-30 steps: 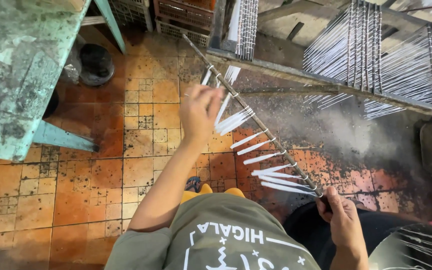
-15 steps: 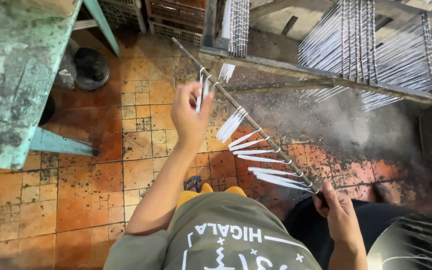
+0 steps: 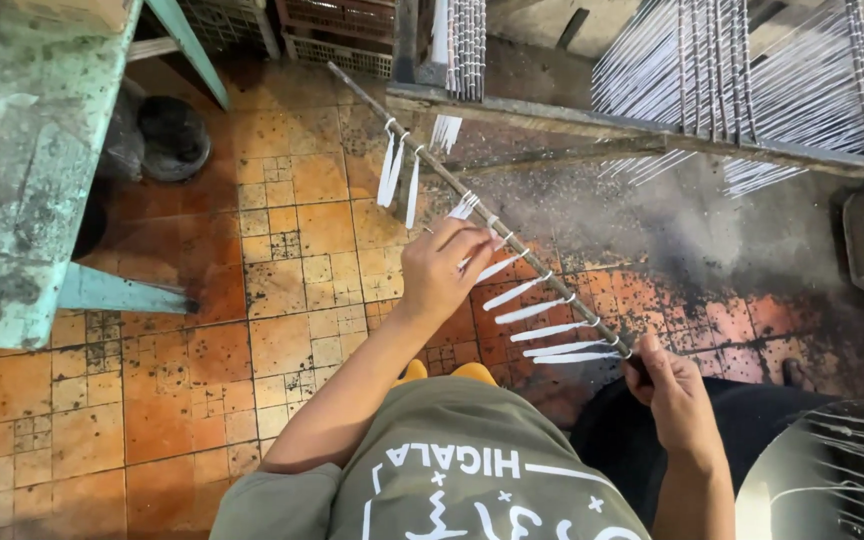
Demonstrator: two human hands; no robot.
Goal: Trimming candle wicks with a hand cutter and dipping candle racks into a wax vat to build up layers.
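I hold a long thin metal rod [image 3: 422, 143] that slants from the lower right up to the top middle. Several white tapered sticks [image 3: 544, 308] hang from it on short loops. My right hand [image 3: 674, 394] is shut on the rod's near end. My left hand [image 3: 449, 266] is at the rod's middle, its fingers pinching some of the white sticks there. A few more white sticks [image 3: 395, 172] dangle farther up the rod, apart from my hands.
A worn green table [image 3: 22, 170] fills the left side, with a black bowl [image 3: 172, 135] on the orange tiled floor [image 3: 192, 370] beneath it. A rack of many hanging white sticks [image 3: 742, 80] runs across the top right. Plastic crates [image 3: 332, 30] stand behind.
My left hand has slid down the rod toward me, from its upper part to its middle. The sticks farther up now hang free. My right hand stays on the near end.
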